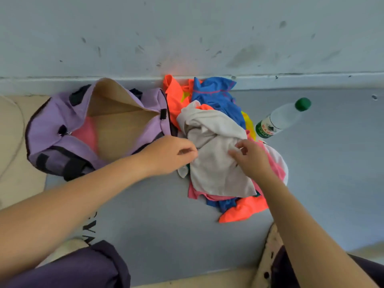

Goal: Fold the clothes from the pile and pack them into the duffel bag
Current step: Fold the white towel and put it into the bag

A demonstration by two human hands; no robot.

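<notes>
Both hands pinch the white garment (216, 150) atop the pile (218, 113) on the grey mat (158, 215), left hand (169, 155) at its left edge, right hand (252, 160) at its middle, the open purple duffel bag (62, 117) just left.

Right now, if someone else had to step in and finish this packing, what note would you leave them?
Left hand: pinches the white garment's left edge.
Right hand: fingers curled on the same garment, atop the clothes pile.
Duffel bag: open, left of the pile, with one pink item inside.
Done: apparently that one piece.
Left: fold the white garment, then the blue, orange and pink ones; pack all.
</notes>
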